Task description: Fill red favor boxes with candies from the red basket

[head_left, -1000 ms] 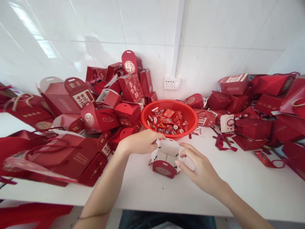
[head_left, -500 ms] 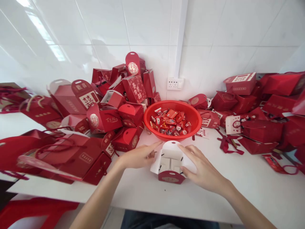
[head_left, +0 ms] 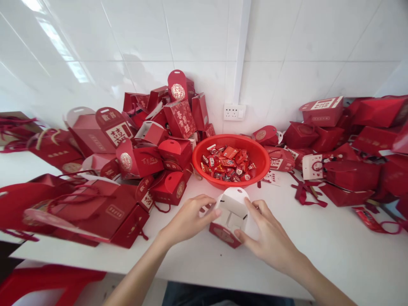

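A small red candy box (head_left: pixel 223 235) with a white inside stands on the table in front of me, its top open and its back flap raised. No candy shows inside it. My left hand (head_left: pixel 191 216) holds its left side, thumb over the edge and fingers curled behind. On the right side my right hand (head_left: pixel 270 238) grips the white flap, the thumb near the front corner and the fingers toward the back. Just behind the box sits a red plastic basket (head_left: pixel 230 184) containing red-wrapped candies (head_left: pixel 228 162).
Many red gift boxes (head_left: pixel 108 208) are heaped on the left, some against the tiled wall. Another heap of red boxes (head_left: pixel 350 174) lies on the right, near a loose ribbon (head_left: pixel 307 193) and a red packet (head_left: pixel 366 219). A socket (head_left: pixel 234 112) is on the wall.
The candy box has turned slightly, its front now angled to the left. My left hand has closed in on its left side, and my right hand has kept hold of the right side.
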`<state>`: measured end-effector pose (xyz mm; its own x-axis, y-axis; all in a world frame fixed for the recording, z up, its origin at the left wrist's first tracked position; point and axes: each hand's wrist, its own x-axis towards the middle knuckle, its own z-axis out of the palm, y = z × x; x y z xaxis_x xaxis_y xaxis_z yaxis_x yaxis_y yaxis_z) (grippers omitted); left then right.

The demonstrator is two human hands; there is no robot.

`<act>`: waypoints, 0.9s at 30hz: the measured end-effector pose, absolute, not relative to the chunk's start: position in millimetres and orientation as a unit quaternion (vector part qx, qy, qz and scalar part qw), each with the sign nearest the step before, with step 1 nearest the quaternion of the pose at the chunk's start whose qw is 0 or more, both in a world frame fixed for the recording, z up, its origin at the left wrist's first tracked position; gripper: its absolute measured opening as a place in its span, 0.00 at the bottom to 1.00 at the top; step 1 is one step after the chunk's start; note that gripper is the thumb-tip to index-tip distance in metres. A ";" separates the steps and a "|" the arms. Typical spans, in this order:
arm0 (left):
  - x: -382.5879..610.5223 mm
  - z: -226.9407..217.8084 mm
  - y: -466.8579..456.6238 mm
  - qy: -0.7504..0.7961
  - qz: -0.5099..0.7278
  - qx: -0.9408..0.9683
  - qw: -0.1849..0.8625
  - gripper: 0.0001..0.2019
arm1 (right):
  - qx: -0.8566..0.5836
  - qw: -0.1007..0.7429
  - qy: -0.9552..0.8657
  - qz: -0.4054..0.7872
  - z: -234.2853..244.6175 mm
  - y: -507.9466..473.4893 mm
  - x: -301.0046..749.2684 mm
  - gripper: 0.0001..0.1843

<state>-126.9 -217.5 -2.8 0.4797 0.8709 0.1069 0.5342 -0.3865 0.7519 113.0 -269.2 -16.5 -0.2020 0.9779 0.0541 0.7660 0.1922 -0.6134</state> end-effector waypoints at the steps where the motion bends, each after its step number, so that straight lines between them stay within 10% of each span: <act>1: -125.5 -1.3 -219.6 0.428 0.256 0.794 0.349 0.15 | -0.594 0.231 -0.733 0.237 -18.5 -269.3 113.3 0.45; 16: -115.7 -20.8 -215.9 0.411 0.462 0.763 0.188 0.14 | -0.491 0.406 -0.737 0.227 -1.4 -243.8 153.9 0.26; 27: -110.0 -27.0 -196.8 0.480 0.497 0.538 0.483 0.14 | -0.425 0.432 -0.764 0.220 6.3 -212.5 143.4 0.10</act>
